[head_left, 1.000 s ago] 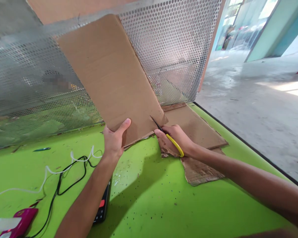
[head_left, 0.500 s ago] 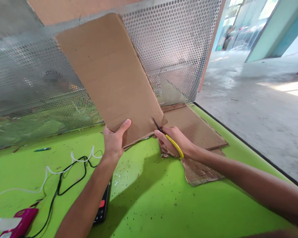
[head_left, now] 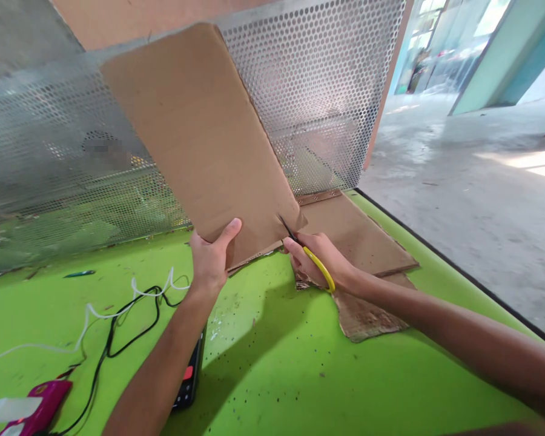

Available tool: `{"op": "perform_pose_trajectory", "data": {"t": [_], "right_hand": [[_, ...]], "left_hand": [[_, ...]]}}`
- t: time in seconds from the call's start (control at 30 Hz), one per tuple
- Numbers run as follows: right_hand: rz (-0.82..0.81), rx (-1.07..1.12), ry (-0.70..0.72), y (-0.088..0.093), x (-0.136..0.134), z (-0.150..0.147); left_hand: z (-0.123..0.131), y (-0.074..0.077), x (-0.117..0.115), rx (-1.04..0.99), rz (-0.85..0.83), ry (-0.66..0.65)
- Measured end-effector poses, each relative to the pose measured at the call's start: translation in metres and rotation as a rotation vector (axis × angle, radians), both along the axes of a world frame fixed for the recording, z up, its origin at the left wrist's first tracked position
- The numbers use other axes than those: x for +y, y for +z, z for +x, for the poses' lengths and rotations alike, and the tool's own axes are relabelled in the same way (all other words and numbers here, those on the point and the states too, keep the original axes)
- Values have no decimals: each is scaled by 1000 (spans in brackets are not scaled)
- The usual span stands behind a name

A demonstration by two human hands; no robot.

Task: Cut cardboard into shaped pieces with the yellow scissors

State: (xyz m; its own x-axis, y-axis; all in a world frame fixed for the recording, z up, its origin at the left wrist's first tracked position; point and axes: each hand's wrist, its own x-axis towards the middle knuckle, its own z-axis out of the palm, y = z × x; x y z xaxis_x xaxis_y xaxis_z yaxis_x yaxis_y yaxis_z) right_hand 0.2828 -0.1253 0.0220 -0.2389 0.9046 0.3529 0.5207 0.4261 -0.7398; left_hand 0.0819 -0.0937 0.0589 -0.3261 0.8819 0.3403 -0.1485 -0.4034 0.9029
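Observation:
A large brown cardboard sheet (head_left: 204, 133) is held tilted above the table, its far end up against the mesh panel. My left hand (head_left: 211, 257) grips its near edge, thumb on top and fingers hidden beneath. Yellow-handled scissors (head_left: 318, 265) are in my right hand (head_left: 315, 257), at the sheet's lower right corner. One dark blade lies over the cardboard's face; the other blade is hidden. Under and beyond my right hand rest more cardboard pieces (head_left: 358, 236), one with a torn edge.
The green table (head_left: 272, 363) carries a black cable (head_left: 111, 333), a white cord (head_left: 88, 309), a phone (head_left: 191, 378) partly under my left forearm, a magenta device (head_left: 49, 406) and a pen (head_left: 79, 274). A perforated metal panel (head_left: 318, 79) stands along the back.
Almost nothing differs. The hands, scissors and cardboard keep the same places, with only a very slight shift of the whole view.

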Motion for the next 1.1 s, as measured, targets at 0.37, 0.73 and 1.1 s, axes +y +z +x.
{"op": "perform_pose_trajectory", "data": {"t": [0.37,0.73,1.1], "right_hand": [[92,69,-63,-9,2,-1],[144,33,-53,-5,2,1],[41,1,-18,-1,-1,0]], "left_hand": [[0,-1,-1,39,-5,-2],[-5,-4,1,42,-33,-21],[-2,-1,0,19,3,-33]]}}
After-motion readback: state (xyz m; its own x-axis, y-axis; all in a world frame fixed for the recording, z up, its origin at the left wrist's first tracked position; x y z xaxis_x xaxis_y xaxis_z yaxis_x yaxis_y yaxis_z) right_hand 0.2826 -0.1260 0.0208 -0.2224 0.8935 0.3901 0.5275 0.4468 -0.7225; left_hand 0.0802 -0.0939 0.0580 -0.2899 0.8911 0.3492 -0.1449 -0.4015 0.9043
